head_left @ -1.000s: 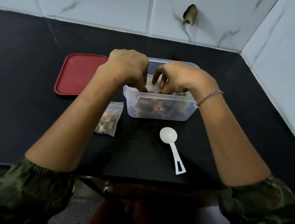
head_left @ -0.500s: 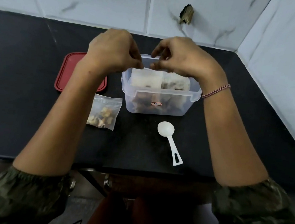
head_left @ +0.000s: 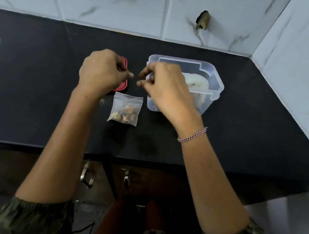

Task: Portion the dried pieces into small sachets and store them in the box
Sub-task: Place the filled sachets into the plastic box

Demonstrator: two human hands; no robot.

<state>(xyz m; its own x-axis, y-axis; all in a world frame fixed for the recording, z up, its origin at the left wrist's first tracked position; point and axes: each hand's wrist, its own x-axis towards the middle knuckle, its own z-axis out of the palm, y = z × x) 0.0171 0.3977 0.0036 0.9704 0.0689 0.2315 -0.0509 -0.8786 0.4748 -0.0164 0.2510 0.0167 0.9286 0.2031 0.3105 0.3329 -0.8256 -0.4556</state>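
My left hand [head_left: 103,71] and my right hand [head_left: 168,92] hover above the black counter, fingertips pinched and facing each other across a small gap. I cannot make out anything between the fingers. A clear sachet [head_left: 125,110] holding brown dried pieces lies flat on the counter just below that gap. The clear plastic box [head_left: 215,83] stands to the right, partly behind my right hand, with pale contents inside. The red lid [head_left: 122,85] is mostly hidden under my left hand.
A white marble-tiled wall runs along the back and right side, with a dark broken spot [head_left: 203,22] in it. The counter's front edge [head_left: 35,144] lies below my forearms. My right arm hides the white scoop.
Both hands came up out of the box and moved left, now pinching above the sachet. The view has shifted, so the box sits further right and the scoop is out of sight.
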